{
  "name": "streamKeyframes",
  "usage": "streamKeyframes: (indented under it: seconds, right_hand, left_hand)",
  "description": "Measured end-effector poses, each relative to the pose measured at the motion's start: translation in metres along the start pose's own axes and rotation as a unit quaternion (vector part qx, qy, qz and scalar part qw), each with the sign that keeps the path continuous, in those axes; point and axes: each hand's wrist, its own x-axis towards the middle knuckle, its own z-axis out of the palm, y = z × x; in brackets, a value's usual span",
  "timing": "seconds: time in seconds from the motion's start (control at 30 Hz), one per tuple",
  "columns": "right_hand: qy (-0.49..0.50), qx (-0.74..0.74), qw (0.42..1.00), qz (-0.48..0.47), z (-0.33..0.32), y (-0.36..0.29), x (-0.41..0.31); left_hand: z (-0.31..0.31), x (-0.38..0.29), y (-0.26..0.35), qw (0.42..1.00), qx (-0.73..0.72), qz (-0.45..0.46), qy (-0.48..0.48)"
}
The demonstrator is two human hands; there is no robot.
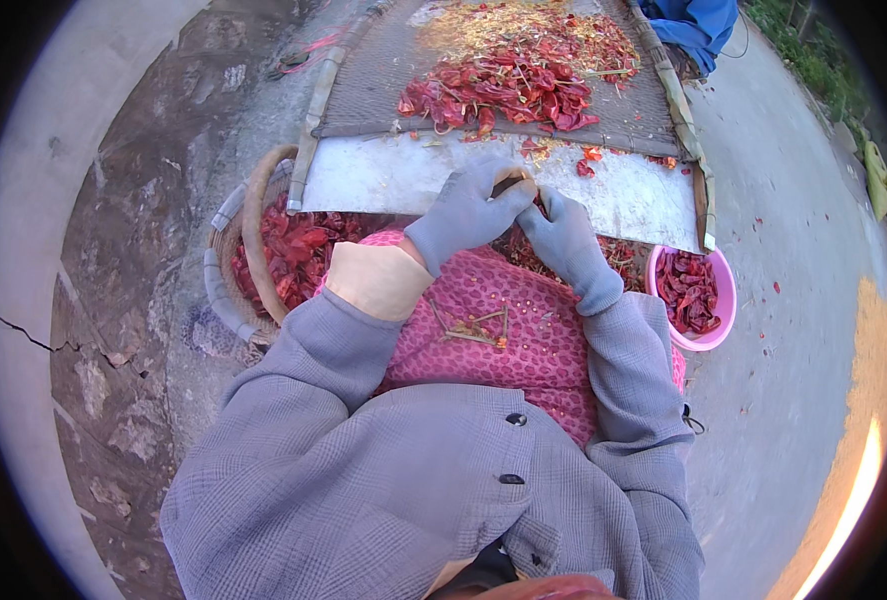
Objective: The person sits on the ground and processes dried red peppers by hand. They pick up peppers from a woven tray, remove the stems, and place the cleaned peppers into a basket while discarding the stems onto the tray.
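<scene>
My left hand (475, 204) and my right hand (565, 234), both in grey knit gloves, meet fingertip to fingertip above the near edge of a white board (376, 171). Their fingers are bent and pinched in; whatever lies between them is mostly hidden. Beyond the board, a pile of dried red peppers (503, 94) rests on a mesh screen (361, 90), with pale yellow seeds (473, 34) scattered behind it. A pink spotted cloth (481, 367) covers my lap, bearing a few dry stems (469, 337) and loose seeds. More red pieces and stems (619, 259) show below the board.
At left stands a handled wicker basket (222, 289) full of red peppers. A pink tub (727, 304) at right holds darker red pieces. Wooden rails (676, 97) edge the screen. Another person in blue (691, 34) is at the far right, on the concrete ground (796, 225).
</scene>
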Motion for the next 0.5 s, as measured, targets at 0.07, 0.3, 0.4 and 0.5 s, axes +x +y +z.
streamKeyframes:
  seconds: [0.07, 0.3, 0.4, 0.5]
  right_hand:
    - [-0.017, 0.011, 1.0, 0.006, 0.0, -0.001, -0.001]
    - [-0.068, 0.03, 0.996, -0.045, 0.0, -0.016, -0.013]
    - [-0.089, 0.072, 0.992, -0.046, -0.003, -0.021, -0.015]
    - [-0.065, 0.168, 0.984, 0.016, -0.012, -0.027, -0.013]
  left_hand:
    - [-0.001, 0.0, -0.001, 0.999, 0.049, 0.014, 0.002]
    - [-0.01, -0.008, 0.009, 0.93, -0.292, -0.222, 0.0]
    - [-0.014, -0.011, 0.007, 0.883, -0.368, -0.291, 0.0]
    - [-0.024, -0.004, -0.015, 0.981, -0.091, -0.167, -0.032]
